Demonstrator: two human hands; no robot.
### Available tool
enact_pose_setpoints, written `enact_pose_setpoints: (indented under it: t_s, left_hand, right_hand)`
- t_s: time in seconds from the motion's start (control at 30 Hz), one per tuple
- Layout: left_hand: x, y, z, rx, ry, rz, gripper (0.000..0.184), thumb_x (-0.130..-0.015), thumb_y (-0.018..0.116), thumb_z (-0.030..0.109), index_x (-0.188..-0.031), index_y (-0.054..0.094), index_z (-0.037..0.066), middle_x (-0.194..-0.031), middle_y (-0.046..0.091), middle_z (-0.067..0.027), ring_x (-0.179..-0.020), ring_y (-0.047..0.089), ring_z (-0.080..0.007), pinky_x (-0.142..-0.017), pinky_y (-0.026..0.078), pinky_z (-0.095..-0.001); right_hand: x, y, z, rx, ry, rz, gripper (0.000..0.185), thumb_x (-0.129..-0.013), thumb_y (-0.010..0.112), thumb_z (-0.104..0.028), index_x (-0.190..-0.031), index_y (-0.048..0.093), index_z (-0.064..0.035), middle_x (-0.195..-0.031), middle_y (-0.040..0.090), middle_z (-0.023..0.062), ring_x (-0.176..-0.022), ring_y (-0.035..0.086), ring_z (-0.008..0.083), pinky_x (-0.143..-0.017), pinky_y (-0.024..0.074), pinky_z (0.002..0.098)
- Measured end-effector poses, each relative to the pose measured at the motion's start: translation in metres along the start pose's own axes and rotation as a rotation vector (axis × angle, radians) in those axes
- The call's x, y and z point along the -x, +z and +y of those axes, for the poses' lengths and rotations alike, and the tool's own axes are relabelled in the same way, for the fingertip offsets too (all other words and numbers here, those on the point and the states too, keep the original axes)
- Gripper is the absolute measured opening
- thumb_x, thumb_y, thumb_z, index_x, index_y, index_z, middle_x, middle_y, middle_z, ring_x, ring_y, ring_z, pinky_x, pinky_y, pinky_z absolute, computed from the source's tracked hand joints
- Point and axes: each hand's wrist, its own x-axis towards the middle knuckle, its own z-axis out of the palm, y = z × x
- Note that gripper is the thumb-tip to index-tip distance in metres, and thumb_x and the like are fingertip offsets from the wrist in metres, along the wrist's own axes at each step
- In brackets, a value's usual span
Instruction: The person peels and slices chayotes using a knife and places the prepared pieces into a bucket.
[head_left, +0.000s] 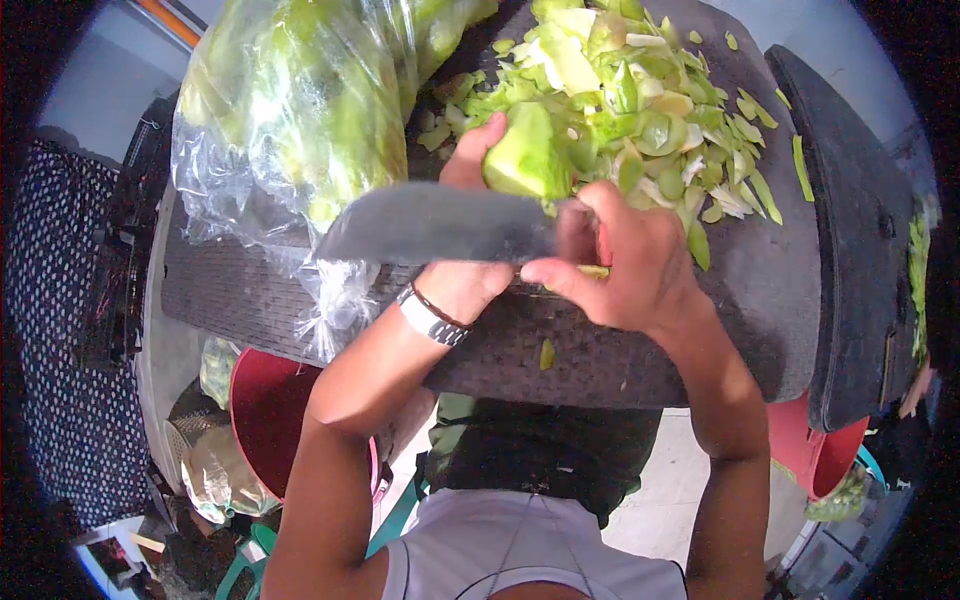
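A large knife (440, 225) with a broad dark blade points left, its handle end in my right hand (635, 260), whose fingers are closed. Just beyond the blade is a pale green, partly peeled fruit (527, 152). My left hand (470, 170), with a metal watch at its wrist, grips the fruit from the left side; the blade hides part of this hand. Behind and right of the fruit lies a heap of green and whitish peelings (650, 120) on the dark table (500, 360). A small green scrap (547, 354) rests near the table's front edge.
A clear plastic bag (300, 110) full of green fruit stands at the upper left, its knotted end towards me. A red tub (265, 420) is below the table at left, another red container (815, 450) at right. A dark board (845, 240) stands along the right side.
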Motion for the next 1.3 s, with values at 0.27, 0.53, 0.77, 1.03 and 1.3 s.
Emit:
enact_pose_setpoints:
  t_s: [0.27,0.53,0.77,1.03,1.3]
  left_hand:
    - [0.009,0.015,-0.013,-0.249,0.266,0.237,0.039,-0.104,0.051,0.04,-0.12,0.062,0.007,-0.101,0.071,-0.008,-0.087,0.072,-0.0226,-0.08,0.059,-0.0399]
    - [0.005,0.013,-0.002,-0.031,0.057,0.106,0.055,-0.098,0.052,0.053,-0.116,0.064,0.002,-0.098,0.071,-0.0181,-0.086,0.071,-0.0305,-0.081,0.058,-0.0421]
    - [0.008,0.008,0.002,-0.109,0.103,0.063,0.055,-0.097,0.053,0.053,-0.116,0.065,0.003,-0.102,0.072,-0.016,-0.089,0.071,-0.0281,-0.083,0.059,-0.0416]
    - [0.008,0.009,0.005,-0.248,0.211,0.091,0.046,-0.1,0.052,0.044,-0.122,0.063,0.005,-0.108,0.072,-0.0109,-0.09,0.071,-0.0272,-0.071,0.058,-0.0408]
    - [-0.001,-0.001,-0.002,-0.138,0.147,0.041,0.045,-0.101,0.053,0.045,-0.12,0.067,0.006,-0.107,0.074,-0.0121,-0.094,0.072,-0.0267,-0.087,0.059,-0.0409]
  right_hand:
    - [-0.004,-0.01,0.005,0.034,0.133,0.011,0.053,-0.082,0.084,-0.05,-0.09,0.058,-0.0046,-0.062,0.065,0.0081,-0.055,0.069,0.0251,-0.053,0.0549,0.0386]
    - [0.006,0.007,0.002,0.094,-0.104,0.009,0.058,-0.078,0.089,-0.041,-0.102,0.052,-0.003,-0.064,0.063,-0.0021,-0.051,0.064,0.0149,-0.052,0.0519,0.0298]
    - [0.002,0.003,0.011,0.122,-0.06,0.054,0.057,-0.077,0.087,-0.049,-0.098,0.056,-0.0052,-0.063,0.064,0.0009,-0.052,0.066,0.0202,-0.052,0.0531,0.0341]
    - [-0.016,-0.027,0.031,0.197,0.389,0.105,0.055,-0.084,0.079,-0.057,-0.089,0.064,-0.0049,-0.06,0.064,0.0093,-0.058,0.07,0.0272,-0.057,0.0547,0.0393]
    - [-0.002,0.002,0.0,0.064,0.115,0.014,0.056,-0.082,0.084,-0.053,-0.089,0.057,-0.0038,-0.06,0.062,0.0062,-0.053,0.068,0.0259,-0.053,0.0541,0.0399]
